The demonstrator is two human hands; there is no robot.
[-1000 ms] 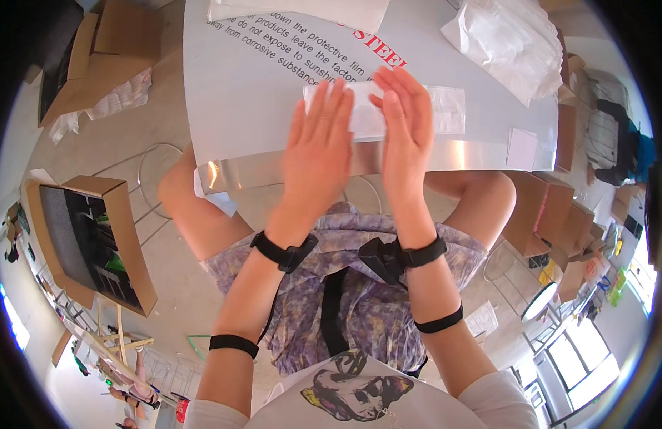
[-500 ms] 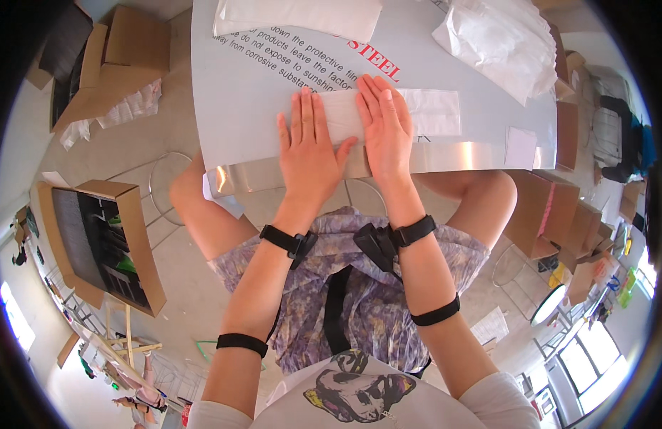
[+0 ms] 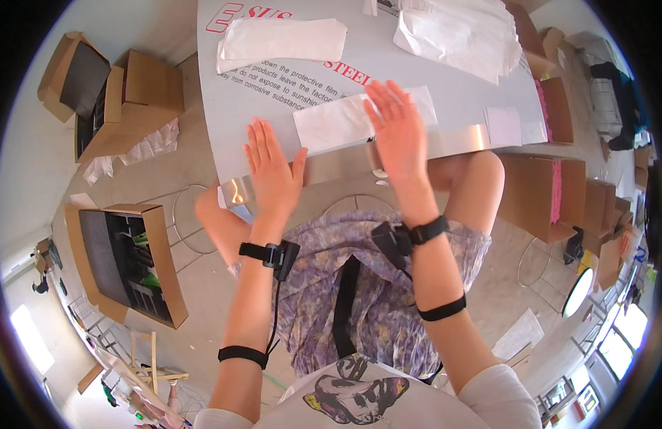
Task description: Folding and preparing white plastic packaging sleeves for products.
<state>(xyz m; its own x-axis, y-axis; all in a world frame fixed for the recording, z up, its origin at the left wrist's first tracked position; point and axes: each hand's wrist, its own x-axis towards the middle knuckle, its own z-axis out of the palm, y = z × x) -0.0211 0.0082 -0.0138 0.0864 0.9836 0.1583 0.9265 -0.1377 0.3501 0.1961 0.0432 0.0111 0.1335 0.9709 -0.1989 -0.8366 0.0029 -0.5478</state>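
A long white strip (image 3: 334,129), thin like a flat paper or plastic sleeve, lies near the front of the grey, film-covered table (image 3: 274,89). My left hand (image 3: 274,171) is flat at the table's front edge, left of the strip, with fingers stretched and the thumb out. It holds nothing. My right hand (image 3: 401,136) has its fingers extended over the right part of the strip and hides some of it; whether it presses down I cannot tell. Beyond the strip lies a neat stack of similar white pieces (image 3: 284,41). A looser white pile (image 3: 459,36) is at the far right.
A small pale card (image 3: 504,126) lies at the table's right. The bare metal front edge (image 3: 338,167) runs close to my knees. Open cardboard boxes stand on the floor at left (image 3: 159,264) and right (image 3: 538,193), with wire-framed stools (image 3: 188,222) near them.
My hands have moved apart: the left has slid left off the strip, the right is slightly farther right. The strip now lies more tilted, and the whole view has shifted.
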